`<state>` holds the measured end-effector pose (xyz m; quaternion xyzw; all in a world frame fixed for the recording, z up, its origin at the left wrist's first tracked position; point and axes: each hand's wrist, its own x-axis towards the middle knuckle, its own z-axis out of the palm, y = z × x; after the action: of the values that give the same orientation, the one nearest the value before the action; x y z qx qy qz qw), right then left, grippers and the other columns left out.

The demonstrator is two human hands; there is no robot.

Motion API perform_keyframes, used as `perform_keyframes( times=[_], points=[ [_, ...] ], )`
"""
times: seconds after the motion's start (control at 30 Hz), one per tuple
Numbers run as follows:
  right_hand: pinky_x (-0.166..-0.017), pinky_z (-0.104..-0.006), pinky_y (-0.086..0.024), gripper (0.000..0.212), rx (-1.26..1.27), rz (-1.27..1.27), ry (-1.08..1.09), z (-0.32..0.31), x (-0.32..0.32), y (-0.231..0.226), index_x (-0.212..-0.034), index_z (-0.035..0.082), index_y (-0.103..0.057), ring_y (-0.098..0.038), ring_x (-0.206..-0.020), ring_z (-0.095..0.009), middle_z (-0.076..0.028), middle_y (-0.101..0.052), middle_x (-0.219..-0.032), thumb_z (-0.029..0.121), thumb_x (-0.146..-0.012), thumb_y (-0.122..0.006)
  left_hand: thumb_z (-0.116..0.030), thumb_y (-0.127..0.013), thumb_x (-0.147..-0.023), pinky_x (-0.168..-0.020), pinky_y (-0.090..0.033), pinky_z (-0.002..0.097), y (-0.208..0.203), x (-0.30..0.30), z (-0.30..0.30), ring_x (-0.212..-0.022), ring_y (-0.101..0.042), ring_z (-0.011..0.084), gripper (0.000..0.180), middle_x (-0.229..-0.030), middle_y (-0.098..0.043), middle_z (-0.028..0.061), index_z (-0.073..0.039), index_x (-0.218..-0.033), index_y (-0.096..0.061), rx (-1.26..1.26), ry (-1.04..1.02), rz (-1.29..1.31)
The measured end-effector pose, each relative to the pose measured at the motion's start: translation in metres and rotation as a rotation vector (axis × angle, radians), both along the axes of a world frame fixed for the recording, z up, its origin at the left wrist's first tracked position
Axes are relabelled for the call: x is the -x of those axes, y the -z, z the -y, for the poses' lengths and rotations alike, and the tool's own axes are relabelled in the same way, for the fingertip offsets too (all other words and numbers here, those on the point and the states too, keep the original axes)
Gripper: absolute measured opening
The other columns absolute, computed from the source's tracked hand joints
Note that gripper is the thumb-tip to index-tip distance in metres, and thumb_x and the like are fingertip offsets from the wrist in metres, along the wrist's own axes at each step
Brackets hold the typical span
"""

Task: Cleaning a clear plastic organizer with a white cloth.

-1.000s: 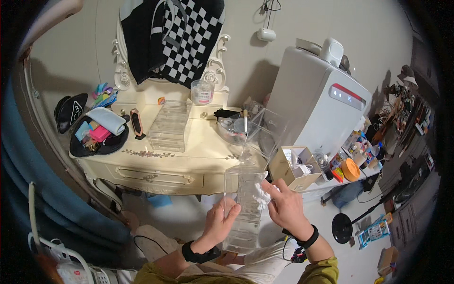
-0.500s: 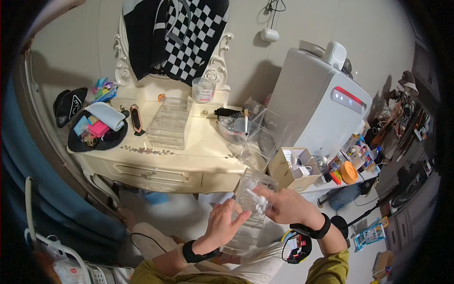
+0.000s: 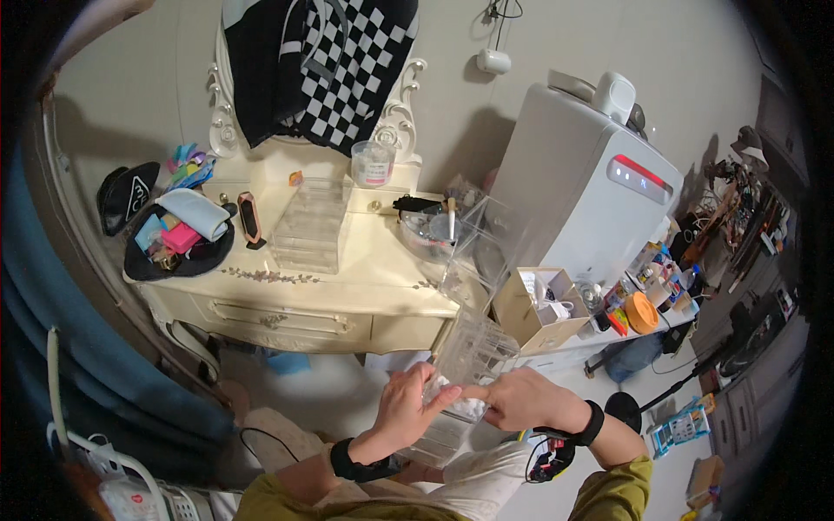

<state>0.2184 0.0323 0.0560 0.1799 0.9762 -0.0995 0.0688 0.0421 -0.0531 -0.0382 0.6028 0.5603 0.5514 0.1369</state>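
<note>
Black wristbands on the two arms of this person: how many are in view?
2. The left wristband is at the wrist of the left hand; the right wristband is at that of the right hand. The sleeves could hide more.

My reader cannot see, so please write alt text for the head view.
A person's left hand holds a clear plastic organizer while the right hand holds a crumpled white wipe against it. Beyond stand a cream dressing table and a white appliance.

From afar, I see a cream dressing table (image 3: 378, 247) bearing a clear plastic tiered organizer (image 3: 311, 227) and a transparent cylindrical tub (image 3: 373, 163).
</note>
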Motion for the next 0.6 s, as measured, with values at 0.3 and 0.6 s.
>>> perform_keyframes(
  times=[0.3,0.6],
  points=[
    [-0.048,-0.0384,-0.046,0.062,-0.276,-0.392,0.116,-0.003,-0.011,0.018,-0.126,0.029,-0.054,-0.058,-0.054,-0.030,-0.009,-0.059,-0.063,0.009,-0.067,-0.062,-0.032,-0.064,-0.088,-0.058,-0.041,0.0366,0.022,-0.002,-0.001,-0.063,-0.053,0.0281,0.035,-0.068,-0.053,0.0123,-0.001,-0.082,-0.050,-0.037,0.059,0.240],
    [-0.043,-0.0348,-0.045,0.078,-0.407,-0.259,0.136,-0.016,-0.012,0.016,-0.139,0.041,-0.036,-0.058,-0.048,-0.026,-0.006,-0.058,-0.063,0.010,-0.072,-0.061,-0.033,-0.059,-0.091,-0.060,-0.043,0.0342,0.020,0.001,0.003,-0.066,-0.057,0.0252,0.033,-0.076,-0.059,0.0121,-0.001,-0.088,-0.053,0.040,0.139,0.282]
  ],
)
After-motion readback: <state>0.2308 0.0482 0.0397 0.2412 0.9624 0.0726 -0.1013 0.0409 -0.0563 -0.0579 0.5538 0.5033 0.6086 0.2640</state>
